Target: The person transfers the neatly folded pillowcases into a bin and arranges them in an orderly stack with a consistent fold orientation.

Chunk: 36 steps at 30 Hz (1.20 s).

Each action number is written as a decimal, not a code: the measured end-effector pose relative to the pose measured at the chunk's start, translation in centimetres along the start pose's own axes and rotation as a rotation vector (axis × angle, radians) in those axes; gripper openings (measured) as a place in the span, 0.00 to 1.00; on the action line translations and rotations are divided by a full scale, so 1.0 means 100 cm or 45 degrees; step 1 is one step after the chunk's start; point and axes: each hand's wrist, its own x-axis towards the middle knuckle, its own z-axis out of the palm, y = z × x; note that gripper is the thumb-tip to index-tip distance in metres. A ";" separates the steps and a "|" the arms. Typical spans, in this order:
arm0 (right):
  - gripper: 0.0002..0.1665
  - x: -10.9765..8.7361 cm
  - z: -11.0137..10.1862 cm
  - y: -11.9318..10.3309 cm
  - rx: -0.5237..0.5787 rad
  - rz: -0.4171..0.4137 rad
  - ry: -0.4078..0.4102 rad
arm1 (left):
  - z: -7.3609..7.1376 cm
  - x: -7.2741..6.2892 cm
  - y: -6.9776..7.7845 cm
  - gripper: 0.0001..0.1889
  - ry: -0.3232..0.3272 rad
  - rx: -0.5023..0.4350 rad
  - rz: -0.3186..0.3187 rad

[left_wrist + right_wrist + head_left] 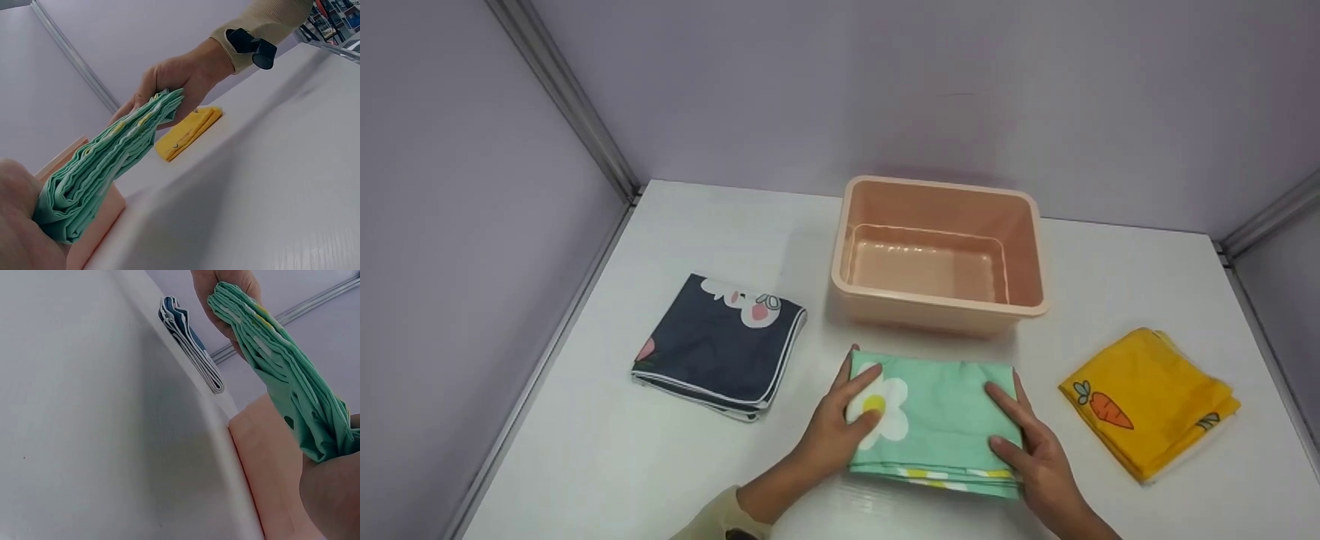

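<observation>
Between both hands is a folded mint-green cloth (937,420) with a white and yellow flower print, its many layers stacked along the near edge. My left hand (840,427) grips its left side, thumb on top and fingers around the edge. On the opposite side my right hand (1039,457) holds it the same way. In both wrist views the green cloth (112,157) is raised off the table. Just beyond it stands a pink plastic bin (937,304), with nothing visible inside.
A folded navy cloth (712,345) with white trim lies to the left on the white table (562,442). A folded yellow cloth (1147,405) with a carrot print lies to the right. Pale walls (780,90) enclose the back and sides.
</observation>
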 end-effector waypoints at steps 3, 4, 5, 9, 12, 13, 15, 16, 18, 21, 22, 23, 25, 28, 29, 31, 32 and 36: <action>0.39 0.000 0.000 -0.001 0.001 -0.008 -0.005 | 0.000 0.000 0.002 0.31 0.003 0.000 -0.006; 0.40 0.000 0.001 -0.002 0.006 -0.011 -0.009 | 0.000 0.000 0.003 0.31 0.001 0.003 -0.009; 0.40 0.000 0.001 -0.002 0.011 -0.014 -0.012 | 0.000 0.000 0.003 0.31 0.001 0.003 -0.004; 0.40 0.000 0.002 -0.004 0.034 -0.021 -0.025 | -0.001 -0.001 0.005 0.31 0.004 0.017 0.008; 0.40 0.000 0.002 -0.006 0.042 -0.016 -0.025 | -0.001 -0.001 0.007 0.31 0.004 0.026 0.003; 0.40 0.000 0.002 -0.006 0.044 -0.012 -0.025 | -0.001 -0.001 0.008 0.31 0.003 0.028 0.005; 0.40 -0.001 0.001 -0.008 0.041 -0.002 -0.022 | -0.002 -0.001 0.009 0.31 0.000 0.030 0.007; 0.40 -0.001 0.001 -0.008 0.037 0.002 -0.020 | -0.002 -0.001 0.010 0.31 -0.001 0.030 0.005; 0.40 -0.001 0.001 -0.010 0.034 0.010 -0.020 | -0.003 0.000 0.010 0.31 -0.002 0.030 0.005; 0.40 -0.002 0.000 -0.011 0.036 0.012 -0.022 | -0.003 0.000 0.012 0.31 -0.006 0.030 -0.006; 0.40 -0.002 0.000 -0.011 0.037 0.012 -0.025 | -0.003 0.000 0.012 0.32 -0.006 0.028 -0.013; 0.40 -0.002 0.000 -0.012 0.041 0.011 -0.028 | -0.003 0.001 0.013 0.32 -0.006 0.024 -0.018; 0.40 -0.001 0.000 -0.012 0.047 0.009 -0.031 | -0.003 0.001 0.014 0.32 -0.007 0.018 -0.027; 0.40 -0.002 -0.001 -0.014 0.047 0.008 -0.029 | -0.003 0.001 0.016 0.32 -0.007 0.012 -0.020; 0.40 -0.002 -0.001 -0.014 0.049 0.009 -0.029 | -0.003 0.001 0.017 0.32 -0.007 0.017 -0.016; 0.40 -0.002 -0.001 -0.015 0.044 0.007 -0.025 | -0.003 0.001 0.018 0.32 -0.006 0.025 -0.012; 0.40 -0.002 -0.001 -0.015 0.045 0.007 -0.025 | -0.003 0.001 0.018 0.32 -0.006 0.024 -0.005; 0.40 -0.001 -0.001 -0.017 0.062 -0.010 -0.035 | -0.004 0.002 0.020 0.32 -0.012 0.013 0.015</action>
